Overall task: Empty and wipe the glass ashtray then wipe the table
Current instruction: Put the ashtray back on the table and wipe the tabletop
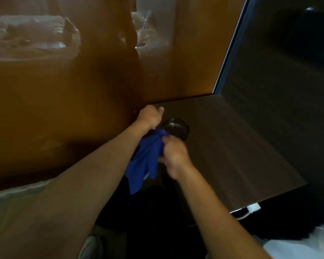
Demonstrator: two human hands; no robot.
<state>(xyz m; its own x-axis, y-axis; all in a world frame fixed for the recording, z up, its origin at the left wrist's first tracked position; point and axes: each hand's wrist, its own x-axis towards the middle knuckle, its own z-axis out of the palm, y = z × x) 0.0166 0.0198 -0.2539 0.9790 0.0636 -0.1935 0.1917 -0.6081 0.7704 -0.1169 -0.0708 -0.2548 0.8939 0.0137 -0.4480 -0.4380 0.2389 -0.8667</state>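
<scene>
Tabletop (241, 146): dark wood-grain laminate, flat and matte, rectangular, running away to the right of my fingers and meeting a glossy amber wall panel (64, 100) on the far side. I see no ash or litter on it, though the light is dim.

Cloth (146, 159): blue, soft, microfibre by the look of it, bunched at the top and hanging limp below, between my two hands and off the near edge of the tabletop.

Left hand (151, 116): curled over the left rim of the ashtray, seemingly steadying it, but I cannot tell whether the fingers actually close on the glass. Cloth reaches up to this wrist.

Right hand (174, 156): fingers folded tight on the bunched upper part of the cloth, just near side of the ashtray. Blurred, so I read it as mid-motion.

Ashtray (176, 128): clear glass, round, thick-walled with notches in the rim, standing on the tabletop just beyond my right fingers and beside my left. Contents cannot be made out.

Step in hand, by my judgement: wiping the ashtray, emptying likely done. Next move calls for pressing the cloth into the bowl and turning it round the smooth, slippery glass while the left hand holds firm; the tabletop wipe follows.
</scene>
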